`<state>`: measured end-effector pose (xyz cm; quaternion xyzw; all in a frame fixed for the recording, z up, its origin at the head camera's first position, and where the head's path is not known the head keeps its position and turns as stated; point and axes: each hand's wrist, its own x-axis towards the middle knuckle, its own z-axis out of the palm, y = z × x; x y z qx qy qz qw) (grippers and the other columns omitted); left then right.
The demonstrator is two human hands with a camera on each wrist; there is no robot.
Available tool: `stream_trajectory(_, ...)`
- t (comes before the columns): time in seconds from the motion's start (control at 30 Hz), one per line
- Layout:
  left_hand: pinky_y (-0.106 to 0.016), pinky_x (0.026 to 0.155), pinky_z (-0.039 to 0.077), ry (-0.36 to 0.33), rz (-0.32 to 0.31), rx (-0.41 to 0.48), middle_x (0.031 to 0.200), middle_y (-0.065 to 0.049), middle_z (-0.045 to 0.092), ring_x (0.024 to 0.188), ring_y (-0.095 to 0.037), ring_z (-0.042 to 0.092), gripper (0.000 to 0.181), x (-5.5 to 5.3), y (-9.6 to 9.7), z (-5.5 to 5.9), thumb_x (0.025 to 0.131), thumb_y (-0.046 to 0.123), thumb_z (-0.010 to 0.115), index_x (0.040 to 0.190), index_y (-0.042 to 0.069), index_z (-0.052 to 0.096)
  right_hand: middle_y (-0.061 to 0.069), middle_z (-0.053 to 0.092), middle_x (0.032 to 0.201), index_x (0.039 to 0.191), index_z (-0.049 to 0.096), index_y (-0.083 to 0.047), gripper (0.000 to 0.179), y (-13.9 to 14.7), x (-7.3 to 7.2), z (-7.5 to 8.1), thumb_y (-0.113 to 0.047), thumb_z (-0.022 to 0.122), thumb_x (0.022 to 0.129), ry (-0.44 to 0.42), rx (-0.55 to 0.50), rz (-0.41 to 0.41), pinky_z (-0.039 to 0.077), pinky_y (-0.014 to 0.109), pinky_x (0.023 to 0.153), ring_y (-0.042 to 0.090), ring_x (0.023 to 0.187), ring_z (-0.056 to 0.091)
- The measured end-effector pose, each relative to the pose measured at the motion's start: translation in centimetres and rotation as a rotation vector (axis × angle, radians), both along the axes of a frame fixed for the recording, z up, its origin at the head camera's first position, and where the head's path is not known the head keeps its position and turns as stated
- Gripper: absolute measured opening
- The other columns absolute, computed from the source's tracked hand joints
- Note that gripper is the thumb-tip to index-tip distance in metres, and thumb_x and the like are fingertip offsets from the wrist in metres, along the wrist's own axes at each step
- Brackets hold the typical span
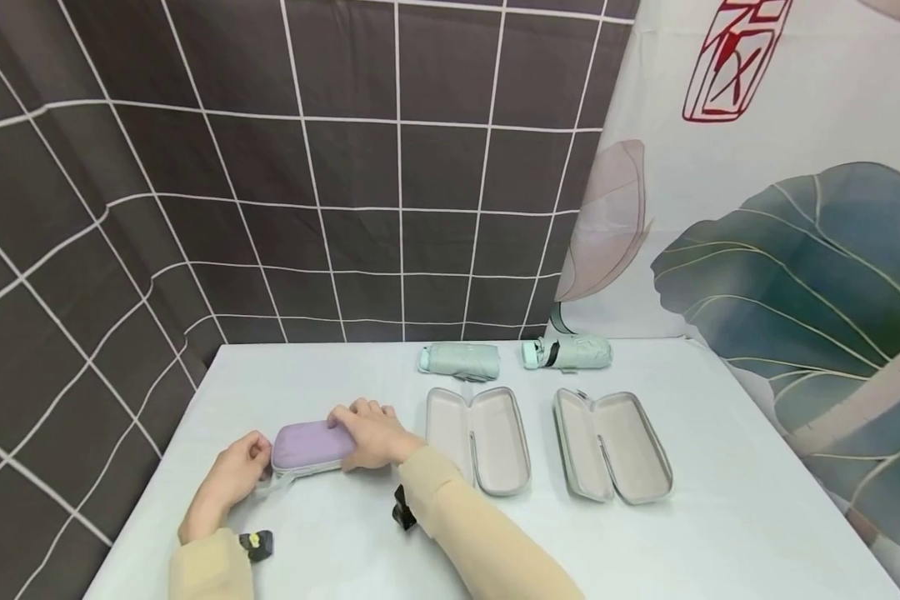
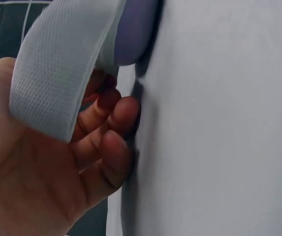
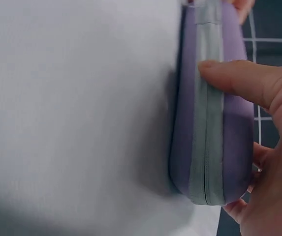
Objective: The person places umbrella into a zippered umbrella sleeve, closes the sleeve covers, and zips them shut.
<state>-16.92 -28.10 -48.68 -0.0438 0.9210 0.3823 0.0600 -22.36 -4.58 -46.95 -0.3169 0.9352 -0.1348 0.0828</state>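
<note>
A purple zippered hard case (image 1: 311,443) lies at the left of the table, its zipper closed along the side seen in the right wrist view. My right hand (image 1: 375,433) grips its right part, with the thumb (image 3: 229,78) pressed on the grey zipper band (image 3: 207,132) and the fingers round the far side. At the left end, my left hand (image 1: 232,473) has curled fingers (image 2: 116,147) pinching close to the zipper. A wide pale strap (image 2: 57,73) loops from that end across the left hand and hides the zipper pull and the thumb tip.
Two opened cases with grey lining, one (image 1: 501,442) in the middle and one (image 1: 633,450) to its right, lie on the white table (image 1: 750,517). Behind them are two folded mint-green umbrellas, one (image 1: 461,361) left and one (image 1: 577,352) right. A dark gridded curtain (image 1: 345,167) hangs behind.
</note>
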Motion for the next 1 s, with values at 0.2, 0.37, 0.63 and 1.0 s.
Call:
stream_trajectory(0.2,-0.033,0.059,0.04,0.013,-0.003,-0.009,0.08,-0.005,0.056,0.07,-0.02,0.051,0.014,-0.5,0.4,0.2,0.102,0.011,0.045,0.096,0.002,0.055,-0.007,0.047,0.11,0.12,0.054,-0.034,0.055,0.5,0.0,-0.2,-0.032,0.084,0.074,-0.016,-0.078,-0.036,0.031,0.029,0.086,0.009,0.099,0.043)
stream_trajectory(0.37,-0.033,0.061,0.04,0.025,0.004,-0.017,0.079,-0.005,0.055,0.071,-0.019,0.051,0.013,-0.6,0.3,-0.2,0.102,0.01,0.044,0.097,0.003,0.054,-0.009,0.045,0.103,0.114,0.058,-0.034,0.05,-0.1,1.0,-0.5,-0.033,0.085,0.071,0.014,-0.095,-0.109,0.03,0.028,0.08,0.009,0.092,0.04)
stream_trajectory(0.63,-0.033,0.063,0.04,0.007,0.012,0.001,0.08,-0.005,0.057,0.073,-0.019,0.052,0.014,0.1,-0.2,-0.4,0.102,0.01,0.045,0.098,0.003,0.055,-0.01,0.045,0.1,0.11,0.06,-0.035,0.048,-0.5,2.5,-0.5,-0.034,0.086,0.07,0.026,-0.129,-0.197,0.029,0.027,0.076,0.008,0.092,0.039)
stream_trajectory(1.0,-0.032,0.059,0.038,-0.001,0.012,-0.008,0.078,-0.005,0.052,0.069,-0.02,0.046,0.015,0.0,0.0,0.1,0.103,0.011,0.041,0.097,0.003,0.053,-0.007,0.043,0.096,0.115,0.06,-0.035,0.051,-1.6,3.7,-1.0,-0.04,0.085,0.07,0.091,-0.129,-0.325,0.028,0.03,0.073,0.011,0.087,0.036)
